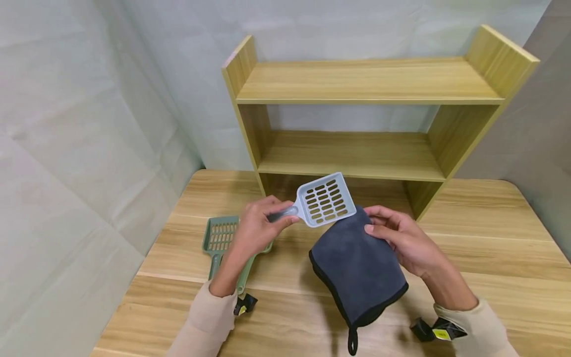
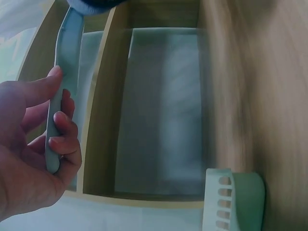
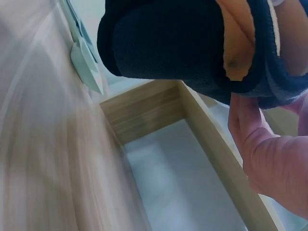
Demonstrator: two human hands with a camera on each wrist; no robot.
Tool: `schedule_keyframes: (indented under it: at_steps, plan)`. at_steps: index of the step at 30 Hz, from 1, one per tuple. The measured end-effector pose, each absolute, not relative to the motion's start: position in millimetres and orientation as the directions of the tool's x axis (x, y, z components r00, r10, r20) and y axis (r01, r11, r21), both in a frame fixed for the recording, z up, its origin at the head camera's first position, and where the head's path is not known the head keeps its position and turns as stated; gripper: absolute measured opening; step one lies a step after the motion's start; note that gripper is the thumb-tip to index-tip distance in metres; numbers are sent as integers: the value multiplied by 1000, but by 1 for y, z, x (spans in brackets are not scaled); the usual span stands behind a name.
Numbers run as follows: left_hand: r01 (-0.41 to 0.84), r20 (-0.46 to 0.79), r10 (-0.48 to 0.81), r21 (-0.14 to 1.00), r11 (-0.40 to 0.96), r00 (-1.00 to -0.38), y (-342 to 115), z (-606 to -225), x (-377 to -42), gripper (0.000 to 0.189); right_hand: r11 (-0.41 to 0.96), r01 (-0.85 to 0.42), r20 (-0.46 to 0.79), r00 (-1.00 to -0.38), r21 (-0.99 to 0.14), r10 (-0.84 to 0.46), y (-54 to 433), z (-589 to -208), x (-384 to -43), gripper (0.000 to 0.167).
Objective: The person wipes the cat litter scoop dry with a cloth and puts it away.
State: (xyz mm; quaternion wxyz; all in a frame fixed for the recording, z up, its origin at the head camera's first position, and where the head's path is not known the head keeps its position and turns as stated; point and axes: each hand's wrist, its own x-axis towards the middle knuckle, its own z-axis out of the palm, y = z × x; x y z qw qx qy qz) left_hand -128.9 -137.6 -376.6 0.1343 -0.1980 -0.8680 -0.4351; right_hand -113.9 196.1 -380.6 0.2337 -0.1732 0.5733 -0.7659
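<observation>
Two bare hands are both occupied: the left hand (image 1: 263,223) curls round the handle of a pale blue slotted scoop (image 1: 301,206), while the right hand (image 1: 406,240) pinches a dark grey cloth (image 1: 359,263) by its far right corner, thumb against fingers. Scoop and cloth are held up over the middle of the table (image 1: 482,248), the blade's near right edge overlapping the cloth's top; whether they touch, I cannot tell. The step in hand looks like bringing cloth and scoop together, and the next move would call for a firm left grip and a fuller right hold on the cloth. To the left, partly behind the left forearm, lie a green scoop (image 1: 217,251) and a second green scoop (image 1: 245,275). The wood-grained table carries a wooden shelf unit (image 1: 370,82) at its far side, with pale, creased sheeting (image 1: 71,99) beyond.
</observation>
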Motion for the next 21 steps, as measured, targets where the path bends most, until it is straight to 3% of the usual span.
schedule_keyframes:
  at_steps: [21]
  plan:
    - [442,414,182,715,542,-892,-122,-380,-126,39,-192,148,-22,-843,-970,-538,176,-392,-109,28]
